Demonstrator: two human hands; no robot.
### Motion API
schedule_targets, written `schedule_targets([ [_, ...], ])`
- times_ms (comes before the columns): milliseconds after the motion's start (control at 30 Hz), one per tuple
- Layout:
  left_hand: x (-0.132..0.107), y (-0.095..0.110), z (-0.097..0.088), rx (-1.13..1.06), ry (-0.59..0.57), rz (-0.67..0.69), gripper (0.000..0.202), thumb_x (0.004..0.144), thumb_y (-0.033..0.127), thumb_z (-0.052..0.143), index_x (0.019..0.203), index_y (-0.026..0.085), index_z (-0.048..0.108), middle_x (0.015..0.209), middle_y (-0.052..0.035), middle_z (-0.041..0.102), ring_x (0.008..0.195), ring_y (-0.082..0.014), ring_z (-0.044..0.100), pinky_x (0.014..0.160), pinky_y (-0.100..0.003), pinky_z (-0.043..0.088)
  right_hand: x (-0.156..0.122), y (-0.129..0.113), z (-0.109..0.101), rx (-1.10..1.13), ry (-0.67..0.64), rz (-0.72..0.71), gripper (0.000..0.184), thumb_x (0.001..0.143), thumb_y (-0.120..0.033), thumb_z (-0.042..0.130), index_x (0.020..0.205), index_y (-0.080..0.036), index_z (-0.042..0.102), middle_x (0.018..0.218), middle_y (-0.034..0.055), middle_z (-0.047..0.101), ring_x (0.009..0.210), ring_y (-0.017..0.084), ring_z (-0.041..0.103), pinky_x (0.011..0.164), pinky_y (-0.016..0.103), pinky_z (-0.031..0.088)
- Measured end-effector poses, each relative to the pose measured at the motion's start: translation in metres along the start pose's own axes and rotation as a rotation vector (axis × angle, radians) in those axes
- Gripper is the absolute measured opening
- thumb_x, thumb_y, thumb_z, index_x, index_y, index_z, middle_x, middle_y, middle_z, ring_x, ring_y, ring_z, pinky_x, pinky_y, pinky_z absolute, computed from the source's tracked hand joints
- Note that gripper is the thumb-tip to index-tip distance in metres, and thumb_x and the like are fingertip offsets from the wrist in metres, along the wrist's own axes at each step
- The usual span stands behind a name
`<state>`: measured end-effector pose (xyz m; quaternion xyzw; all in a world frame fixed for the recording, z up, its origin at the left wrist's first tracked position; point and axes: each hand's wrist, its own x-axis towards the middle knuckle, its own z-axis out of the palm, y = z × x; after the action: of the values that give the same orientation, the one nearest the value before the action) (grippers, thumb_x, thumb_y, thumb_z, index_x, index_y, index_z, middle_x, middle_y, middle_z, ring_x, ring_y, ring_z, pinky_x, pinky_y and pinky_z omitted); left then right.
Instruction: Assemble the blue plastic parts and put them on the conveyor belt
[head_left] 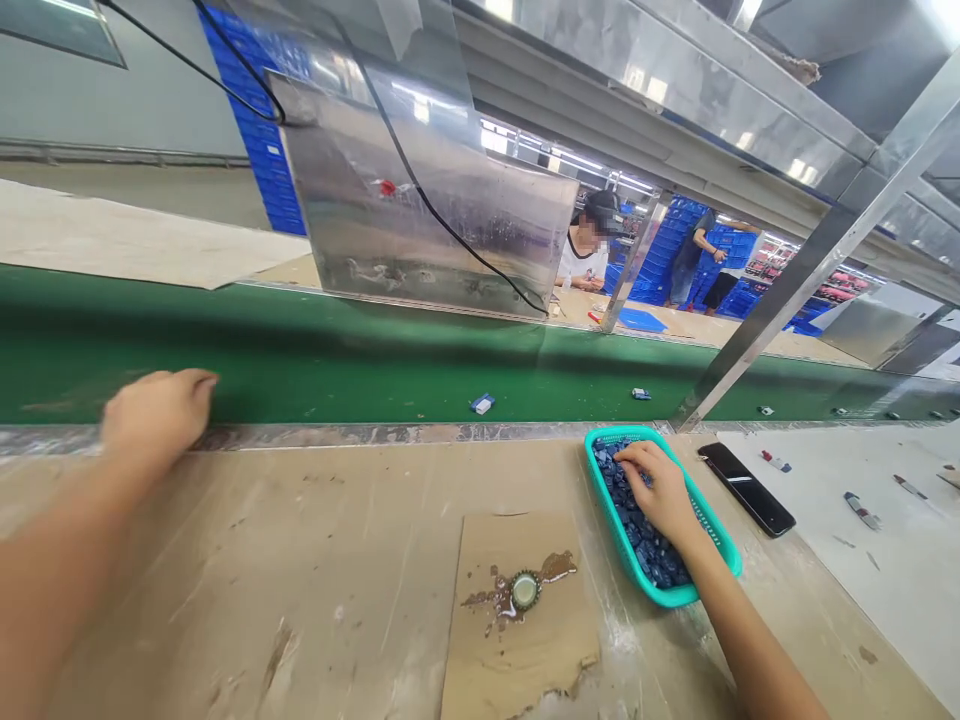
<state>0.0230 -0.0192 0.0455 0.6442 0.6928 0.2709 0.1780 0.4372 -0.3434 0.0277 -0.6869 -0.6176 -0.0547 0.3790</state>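
- Picking from the basket appears to be the step in hand: the right hand (658,490) reaches over the basket rim, its fingertips at the small blue pieces (652,560).
- Its thumb and forefinger are bent near to each other; whether a piece is between them, I cannot tell.
- The left hand (157,412) is at the near edge of the green belt (360,370), blurred, with fingers bent and seemingly together; I cannot tell if it holds something.
- In my judgement, the next move calls for a narrow pinch, separating one piece from its neighbours without spilling the heap.
- The pieces look flat, hard and angular, dark blue, and lie loosely in many directions inside the basket.
- The turquoise basket (679,597) seems to be of plastic, oblong with rounded corners and perforated walls.
- The belt is smooth and slightly shiny; a small blue-and-white block (483,403) lies on it.
- To the left of the basket, a cardboard sheet (525,670) with a torn edge carries a round metal cap (524,590) with crimped border, in a glossy brown liquid (559,567).
- A flat black phone (747,490) lies just beside the basket, on its right.
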Motion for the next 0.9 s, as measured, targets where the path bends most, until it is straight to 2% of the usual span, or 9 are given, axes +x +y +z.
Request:
schedule_targets([
  [67, -0.03, 0.031, 0.01, -0.497, 0.069, -0.151, 0.019, 0.085, 0.014, 0.039, 0.094, 0.014, 0.055, 0.076, 0.0041, 0.059, 0.092, -0.0166, 0.051, 0.079, -0.027, 0.038, 0.0, 0.004, -0.002, 0.051, 0.009, 0.049, 0.015, 0.08, -0.021, 0.046, 0.083, -0.021, 0.06, 0.088, 0.0078, 0.056, 0.079, 0.021, 0.055, 0.067, 0.034, 0.048],
  [100, -0.045, 0.044, 0.016, -0.599, 0.041, -0.161, 0.024, 0.088, 0.014, 0.031, 0.1, 0.014, 0.053, 0.079, 0.0036, 0.06, 0.084, -0.012, 0.054, 0.075, -0.024, 0.041, -0.001, 0.005, -0.002, 0.084, 0.006, 0.074, 0.014, 0.079, -0.022, 0.047, 0.082, -0.02, 0.061, 0.088, 0.0079, 0.055, 0.077, 0.02, 0.055, 0.065, 0.034, 0.048],
  [200, -0.092, 0.072, 0.035, -0.843, -0.237, -0.139, 0.019, 0.089, 0.02, 0.04, 0.093, 0.01, 0.056, 0.083, -0.0027, 0.063, 0.069, -0.0084, 0.059, 0.061, -0.017, 0.044, -0.001, 0.001, -0.003, 0.253, -0.015, 0.15, 0.013, 0.078, -0.025, 0.049, 0.084, -0.02, 0.059, 0.084, 0.0059, 0.055, 0.068, 0.018, 0.054, 0.062, 0.034, 0.047],
  [300, -0.142, 0.084, 0.047, -1.119, -0.631, -0.205, 0.028, 0.089, 0.028, 0.04, 0.084, 0.008, 0.059, 0.083, -0.0103, 0.065, 0.063, -0.0111, 0.061, 0.05, -0.017, 0.044, -0.002, -0.02, 0.002, 0.447, -0.067, 0.166, 0.014, 0.077, -0.027, 0.05, 0.088, -0.021, 0.057, 0.08, 0.0031, 0.055, 0.064, 0.016, 0.054, 0.062, 0.032, 0.047],
  [400, -0.188, 0.093, 0.052, -1.244, -0.842, -0.209, 0.025, 0.086, 0.027, 0.047, 0.08, 0.008, 0.062, 0.085, -0.0107, 0.066, 0.069, -0.0129, 0.063, 0.066, -0.022, 0.05, -0.009, -0.052, 0.011, 0.487, -0.227, 0.032, 0.008, 0.076, -0.022, 0.05, 0.081, -0.02, 0.057, 0.081, 0.0034, 0.055, 0.07, 0.017, 0.054, 0.064, 0.03, 0.044],
  [467, -0.211, 0.1, 0.054, -1.299, -0.922, -0.161, 0.012, 0.08, 0.015, 0.054, 0.083, 0.007, 0.063, 0.091, -0.0103, 0.066, 0.081, -0.0143, 0.063, 0.084, -0.026, 0.046, -0.016, -0.072, 0.019, 0.423, -0.376, -0.074, 0.01, 0.076, -0.017, 0.048, 0.079, -0.02, 0.057, 0.079, 0.0034, 0.055, 0.071, 0.017, 0.053, 0.064, 0.029, 0.043],
  [633, -0.243, 0.115, 0.058, -1.396, -0.962, -0.18, 0.04, 0.06, -0.011, 0.053, 0.092, 0.01, 0.063, 0.104, -0.0095, 0.062, 0.092, -0.0142, 0.061, 0.101, -0.032, 0.033, -0.036, -0.086, 0.043, 0.185, -0.554, -0.238, 0.015, 0.073, -0.006, 0.044, 0.08, -0.019, 0.049, 0.074, 0.0035, 0.055, 0.067, 0.017, 0.05, 0.063, 0.029, 0.04],
  [800, -0.252, 0.124, 0.058, -1.369, -0.843, -0.213, 0.034, 0.06, -0.011, 0.053, 0.083, 0.011, 0.065, 0.103, -0.0073, 0.061, 0.086, -0.0113, 0.061, 0.101, -0.031, 0.033, -0.045, -0.084, 0.053, 0.063, -0.559, -0.362, 0.023, 0.071, 0.0, 0.036, 0.083, -0.019, 0.043, 0.082, 0.0071, 0.054, 0.079, 0.02, 0.048, 0.07, 0.031, 0.039],
  [900, -0.253, 0.119, 0.057, -1.34, -0.867, -0.205, 0.028, 0.065, -0.005, 0.058, 0.086, 0.012, 0.065, 0.092, -0.0059, 0.063, 0.081, -0.011, 0.061, 0.098, -0.03, 0.036, -0.046, -0.089, 0.051, 0.007, -0.566, -0.378, 0.027, 0.069, 0.001, 0.035, 0.085, -0.019, 0.041, 0.083, 0.0068, 0.054, 0.079, 0.021, 0.048, 0.068, 0.031, 0.039],
])
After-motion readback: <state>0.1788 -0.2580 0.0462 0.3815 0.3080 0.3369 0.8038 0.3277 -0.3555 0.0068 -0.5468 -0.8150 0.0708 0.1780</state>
